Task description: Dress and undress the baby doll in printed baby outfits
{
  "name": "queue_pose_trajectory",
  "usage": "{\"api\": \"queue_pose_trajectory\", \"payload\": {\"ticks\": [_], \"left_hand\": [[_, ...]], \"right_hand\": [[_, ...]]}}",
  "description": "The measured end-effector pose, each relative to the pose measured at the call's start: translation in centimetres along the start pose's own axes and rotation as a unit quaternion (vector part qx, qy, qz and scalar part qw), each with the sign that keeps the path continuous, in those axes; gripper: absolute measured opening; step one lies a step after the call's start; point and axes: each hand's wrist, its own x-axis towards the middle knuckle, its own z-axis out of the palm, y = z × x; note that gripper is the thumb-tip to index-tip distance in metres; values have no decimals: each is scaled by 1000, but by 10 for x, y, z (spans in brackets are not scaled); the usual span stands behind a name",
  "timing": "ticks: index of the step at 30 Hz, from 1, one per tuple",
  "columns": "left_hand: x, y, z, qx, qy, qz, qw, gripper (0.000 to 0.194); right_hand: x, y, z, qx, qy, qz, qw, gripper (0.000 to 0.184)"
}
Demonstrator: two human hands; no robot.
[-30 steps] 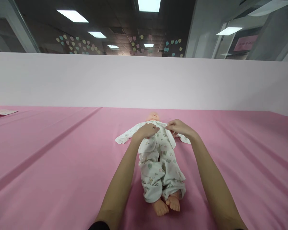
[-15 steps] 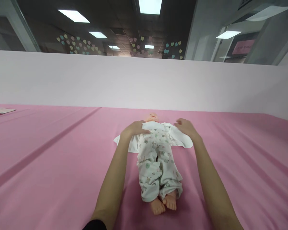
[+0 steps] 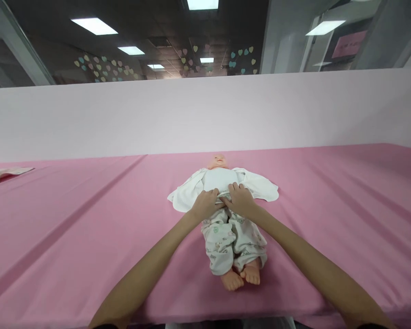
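In the head view, the baby doll point(image 3: 220, 179) with a smooth white torso and a pinkish, plastic-looking head lies on its back on the wide pink sheet point(image 3: 89, 256), feet toward the person. The left hand point(image 3: 205, 204) and the right hand point(image 3: 241, 199) are both at the waist of the loose white cloth trousers point(image 3: 221, 242), which have a small animal print. The fingers of each hand are narrow, bent over the waist edge, and seem to hold gathered cloth. The thumbs point toward each other near the middle; how firmly they press, I cannot tell.

For good work at this waistband, I think both hands should take an equal amount of cloth and guide it evenly, so that one side does not twist. A light hold is better, I judge, because the soft fabric can stretch.

The white long-sleeved cloth jacket point(image 3: 188, 189) is spread open like two rounded wings beside the torso, its plain inside facing up. The trouser legs are wrinkled and wide, with cuffs above the bare, plastic-looking feet point(image 3: 233, 279). The sheet is matte, with long shallow creases.
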Motion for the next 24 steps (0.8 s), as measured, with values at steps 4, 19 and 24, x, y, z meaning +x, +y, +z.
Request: {"api": "queue_pose_trajectory", "payload": {"ticks": [4, 19, 24], "left_hand": [[-23, 0, 13, -41, 40, 7, 998, 26], [-102, 7, 25, -302, 92, 99, 944, 61], [-120, 13, 28, -215, 71, 168, 959, 121]], "right_hand": [[-26, 4, -4, 15, -14, -7, 1000, 47], [-129, 34, -22, 358, -178, -13, 916, 103], [-136, 36, -24, 397, -203, -26, 894, 136]]}}
